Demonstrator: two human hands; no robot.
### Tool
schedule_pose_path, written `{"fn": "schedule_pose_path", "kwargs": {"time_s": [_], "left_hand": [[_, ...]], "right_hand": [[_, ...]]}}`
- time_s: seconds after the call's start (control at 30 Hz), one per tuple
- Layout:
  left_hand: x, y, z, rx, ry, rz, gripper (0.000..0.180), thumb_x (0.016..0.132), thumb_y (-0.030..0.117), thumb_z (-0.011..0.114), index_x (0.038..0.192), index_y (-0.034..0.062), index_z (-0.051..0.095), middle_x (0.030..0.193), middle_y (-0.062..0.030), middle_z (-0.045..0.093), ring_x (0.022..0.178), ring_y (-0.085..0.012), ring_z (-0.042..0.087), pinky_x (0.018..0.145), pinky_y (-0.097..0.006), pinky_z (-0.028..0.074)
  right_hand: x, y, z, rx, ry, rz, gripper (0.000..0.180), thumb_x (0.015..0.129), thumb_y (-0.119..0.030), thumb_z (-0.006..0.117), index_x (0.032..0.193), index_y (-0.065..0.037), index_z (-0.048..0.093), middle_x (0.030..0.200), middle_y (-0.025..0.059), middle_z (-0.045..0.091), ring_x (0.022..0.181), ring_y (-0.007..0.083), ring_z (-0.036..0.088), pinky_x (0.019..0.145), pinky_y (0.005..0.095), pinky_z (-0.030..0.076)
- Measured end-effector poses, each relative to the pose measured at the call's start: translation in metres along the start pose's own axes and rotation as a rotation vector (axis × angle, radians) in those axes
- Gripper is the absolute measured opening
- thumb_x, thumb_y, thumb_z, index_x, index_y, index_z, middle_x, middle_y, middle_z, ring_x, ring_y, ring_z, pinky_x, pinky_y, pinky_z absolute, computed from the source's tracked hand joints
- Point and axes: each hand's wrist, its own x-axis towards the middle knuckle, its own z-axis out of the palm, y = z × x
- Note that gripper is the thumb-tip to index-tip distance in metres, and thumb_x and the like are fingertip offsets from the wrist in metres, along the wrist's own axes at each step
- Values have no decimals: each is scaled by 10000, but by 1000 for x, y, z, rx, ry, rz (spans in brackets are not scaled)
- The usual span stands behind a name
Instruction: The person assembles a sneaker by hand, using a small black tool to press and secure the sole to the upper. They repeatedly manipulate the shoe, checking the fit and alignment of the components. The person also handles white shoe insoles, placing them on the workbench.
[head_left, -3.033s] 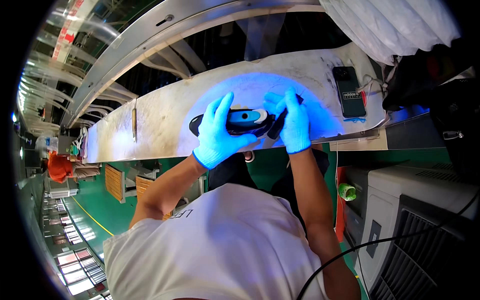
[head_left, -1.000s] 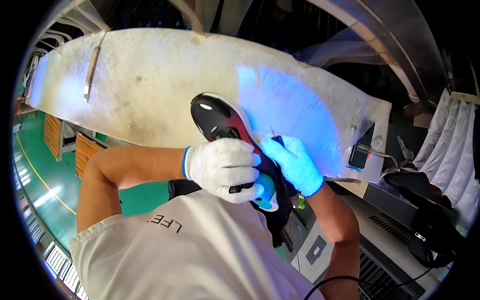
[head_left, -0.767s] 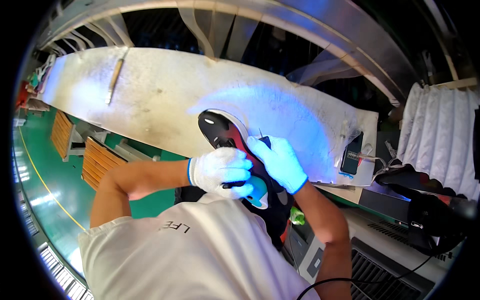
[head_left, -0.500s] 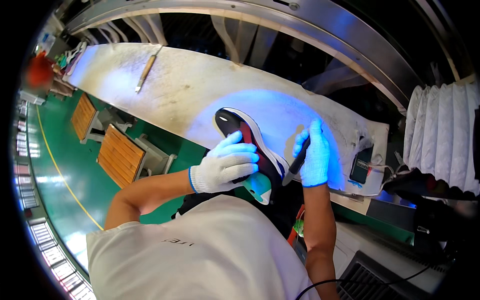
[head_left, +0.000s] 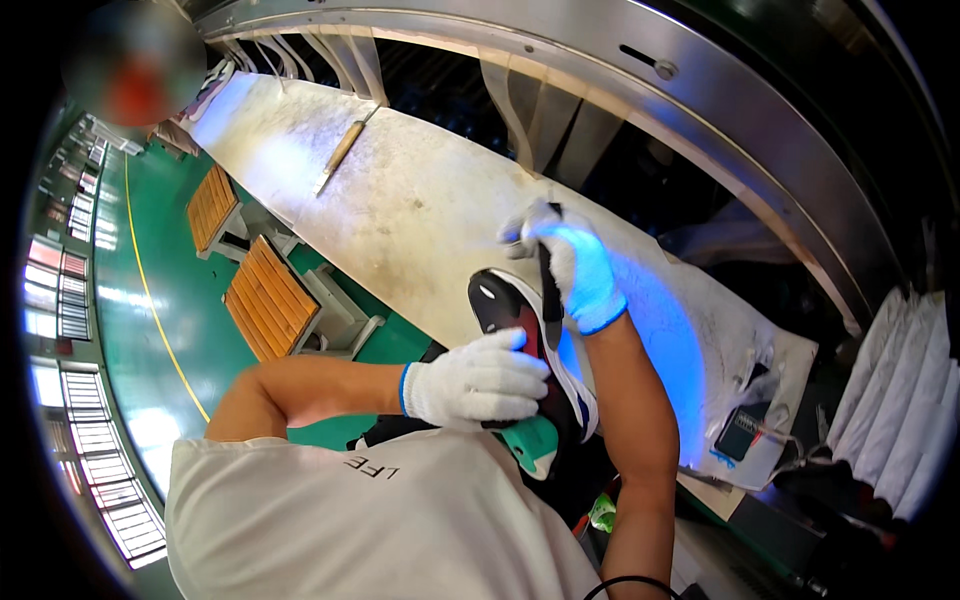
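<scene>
Left hand in a white glove is clamped around a black, white-edged sneaker with a teal heel, held at the near edge of the long pale workbench. Right hand just above the toe grips a thin dark tool. Loads of bare bench off to the left.

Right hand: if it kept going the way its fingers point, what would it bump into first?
The right hand points up and away over the white table. Probably it would meet bare tabletop first, then the dark gap under the metal rail; depth is hard to judge.
</scene>
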Motion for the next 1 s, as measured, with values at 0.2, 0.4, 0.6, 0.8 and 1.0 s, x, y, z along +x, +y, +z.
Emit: {"fn": "schedule_pose_path", "kwargs": {"time_s": [0.2,0.4,0.6,0.8,1.0], "left_hand": [[-3,-18,3,-42,59,123,178,1029,111,712,1199,73,750,1320,-149,764,1242,-349,731,1199,-544,421],[-7,-26,8,-52,85,174,189,1040,163,729,1216,97,741,1301,-124,768,1209,-312,743,1092,-515,513],[-8,-31,12,-56,142,232,213,1025,204,785,1196,87,734,1259,-121,775,1171,-309,757,1000,-491,569],[-10,-34,18,-30,159,271,196,1020,187,787,1155,57,731,1255,-144,776,1116,-320,761,964,-477,591],[-12,-36,17,-105,159,317,172,1046,192,738,1143,50,737,1257,-173,766,1122,-350,744,998,-495,580]], "right_hand": [[15,6,15,-39,-154,249,448,1065,-351,719,852,42,706,953,164,787,899,238,761,875,392,625],[20,0,15,-216,-262,376,372,1078,-283,723,1062,87,760,990,140,801,891,198,761,882,335,606],[19,-1,28,11,-228,514,457,1080,-264,705,1330,117,737,1049,127,815,949,173,761,895,314,603],[23,3,26,-181,-323,482,438,1072,-284,734,1293,92,772,1109,121,822,995,169,752,928,300,584],[19,-7,35,-322,-365,518,387,1047,-213,692,1267,94,782,1335,206,790,1206,211,731,1055,349,564]]}}
